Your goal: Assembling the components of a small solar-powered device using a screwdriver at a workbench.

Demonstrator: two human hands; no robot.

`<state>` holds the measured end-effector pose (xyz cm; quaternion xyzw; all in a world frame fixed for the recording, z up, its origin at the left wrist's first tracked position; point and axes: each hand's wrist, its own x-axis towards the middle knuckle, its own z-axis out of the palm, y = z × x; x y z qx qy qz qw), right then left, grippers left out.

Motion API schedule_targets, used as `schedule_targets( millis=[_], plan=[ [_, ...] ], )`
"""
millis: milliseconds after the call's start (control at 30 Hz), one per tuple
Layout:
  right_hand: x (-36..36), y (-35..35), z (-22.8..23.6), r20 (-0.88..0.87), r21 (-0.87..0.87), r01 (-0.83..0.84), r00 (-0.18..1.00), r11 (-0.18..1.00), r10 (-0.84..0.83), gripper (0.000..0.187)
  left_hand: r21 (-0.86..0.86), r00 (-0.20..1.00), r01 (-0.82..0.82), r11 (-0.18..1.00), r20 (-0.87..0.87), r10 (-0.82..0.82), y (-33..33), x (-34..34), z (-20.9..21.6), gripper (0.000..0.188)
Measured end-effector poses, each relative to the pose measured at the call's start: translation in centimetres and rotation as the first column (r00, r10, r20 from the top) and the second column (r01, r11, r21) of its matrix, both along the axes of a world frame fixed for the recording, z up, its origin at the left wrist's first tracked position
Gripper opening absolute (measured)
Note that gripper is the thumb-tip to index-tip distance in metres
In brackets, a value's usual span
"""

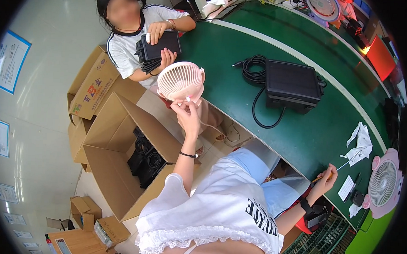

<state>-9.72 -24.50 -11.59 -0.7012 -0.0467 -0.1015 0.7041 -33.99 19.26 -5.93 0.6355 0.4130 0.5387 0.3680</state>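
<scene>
My left hand (189, 116) is raised, its fingers closed at the lower edge of a small pink fan (180, 82) with a round slatted grille. A pale cable (219, 127) trails down from beside that hand. What exactly the fingertips pinch there is partly hidden. Low on the right, by the table edge, my right hand (327, 178) is closed around a thin screwdriver (342, 166) with an orange-yellow handle. Its shaft points toward a crumpled white tissue (360, 145) on the green table (215, 55).
A black box-shaped device (292, 83) with coiled cable lies on the table. At right stands a pink animal-shaped fan (385, 184). Across from me a co-worker (141, 38) holds another black device (161, 47). An open carton (120, 155) with black devices sits at left.
</scene>
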Motion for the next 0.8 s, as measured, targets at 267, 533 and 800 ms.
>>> schedule_targets(
  millis=[267,533,800],
  plan=[
    [-0.2,0.2,0.4,0.016,-0.019,0.003,1.000,1.000,-0.003,0.013,-0.002,1.000,-0.023,1.000,-0.014,0.023,-0.1,0.3,-0.3,0.020],
    [-0.1,0.2,0.3,0.016,-0.004,-0.011,1.000,1.000,0.011,0.012,-0.045,0.997,-0.001,0.999,0.074,0.004,-0.3,0.4,-0.9,0.023],
    [0.1,-0.1,-0.2,0.012,0.004,-0.009,1.000,1.000,0.009,0.013,-0.050,1.000,-0.013,0.999,0.022,0.014,-0.2,0.5,-0.8,0.024]
  ],
)
